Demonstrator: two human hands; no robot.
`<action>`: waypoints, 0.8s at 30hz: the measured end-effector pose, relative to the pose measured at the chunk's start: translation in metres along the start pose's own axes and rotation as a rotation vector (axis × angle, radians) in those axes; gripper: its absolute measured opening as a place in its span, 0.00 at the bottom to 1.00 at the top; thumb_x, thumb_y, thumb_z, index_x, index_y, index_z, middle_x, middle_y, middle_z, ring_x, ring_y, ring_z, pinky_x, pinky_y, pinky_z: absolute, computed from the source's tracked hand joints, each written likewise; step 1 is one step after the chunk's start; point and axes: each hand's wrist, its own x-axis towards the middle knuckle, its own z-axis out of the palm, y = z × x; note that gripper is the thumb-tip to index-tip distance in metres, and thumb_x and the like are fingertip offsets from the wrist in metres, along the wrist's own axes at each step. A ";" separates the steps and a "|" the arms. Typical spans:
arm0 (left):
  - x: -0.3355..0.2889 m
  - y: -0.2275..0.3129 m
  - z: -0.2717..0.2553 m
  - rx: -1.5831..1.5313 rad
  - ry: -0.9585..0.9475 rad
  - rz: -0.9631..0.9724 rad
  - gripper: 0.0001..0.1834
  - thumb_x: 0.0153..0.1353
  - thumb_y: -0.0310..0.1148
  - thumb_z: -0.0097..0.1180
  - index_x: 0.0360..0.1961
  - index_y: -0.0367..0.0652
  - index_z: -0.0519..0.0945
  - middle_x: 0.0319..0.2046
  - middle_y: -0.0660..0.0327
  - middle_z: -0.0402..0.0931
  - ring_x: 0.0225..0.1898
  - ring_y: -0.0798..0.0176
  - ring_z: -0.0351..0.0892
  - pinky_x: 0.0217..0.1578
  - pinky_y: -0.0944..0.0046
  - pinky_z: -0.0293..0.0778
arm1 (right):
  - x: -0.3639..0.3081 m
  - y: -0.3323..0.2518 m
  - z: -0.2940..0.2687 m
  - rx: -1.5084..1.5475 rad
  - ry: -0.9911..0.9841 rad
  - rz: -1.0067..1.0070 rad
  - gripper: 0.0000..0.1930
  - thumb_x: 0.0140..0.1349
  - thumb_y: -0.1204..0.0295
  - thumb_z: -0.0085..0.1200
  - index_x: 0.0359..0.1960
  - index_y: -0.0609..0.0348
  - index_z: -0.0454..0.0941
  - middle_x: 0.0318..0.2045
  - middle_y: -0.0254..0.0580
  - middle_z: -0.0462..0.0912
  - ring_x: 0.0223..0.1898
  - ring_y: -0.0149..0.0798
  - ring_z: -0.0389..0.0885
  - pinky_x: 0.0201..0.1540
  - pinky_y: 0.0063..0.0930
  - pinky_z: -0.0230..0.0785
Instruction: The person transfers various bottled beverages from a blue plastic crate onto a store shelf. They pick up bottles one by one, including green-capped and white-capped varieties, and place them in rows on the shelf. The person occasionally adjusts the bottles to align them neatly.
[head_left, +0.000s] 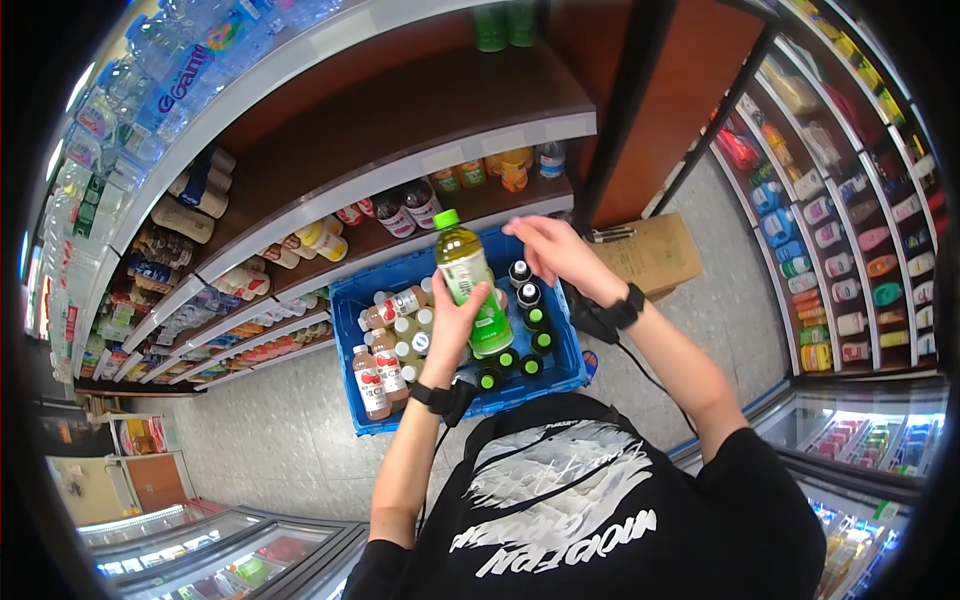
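Note:
My left hand point(457, 318) is wrapped round a green-capped drink bottle point(470, 285) with yellowish liquid and a green and white label. The bottle stands nearly upright over a blue crate point(362, 400). To its right my right hand point(548, 250) is raised, fingers outstretched and apart from the bottle, holding nothing. Inside the crate, pinkish bottles point(371, 385) with white labels lie at the left. Pale-capped bottles point(405, 327) stand in the middle, and dark bottles with green caps point(541, 342) fill the right side. The held bottle hides part of the crate's contents.
Behind the crate rises a shelf point(400, 115) with a bare brown board and bottles on the lower level. A cardboard box point(655, 250) sits on the floor to the right. Stocked shelves point(835, 235) line the far right, and glass-topped coolers point(240, 560) stand near me.

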 end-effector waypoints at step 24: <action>0.336 0.172 0.057 0.517 0.334 0.535 0.43 0.44 0.56 0.67 0.55 0.37 0.67 0.52 0.44 0.73 0.54 0.46 0.73 0.51 0.56 0.71 | -0.345 0.454 -0.182 0.352 0.700 0.851 0.14 0.62 0.67 0.43 0.42 0.62 0.76 0.17 0.45 0.77 0.12 0.34 0.73 0.13 0.29 0.70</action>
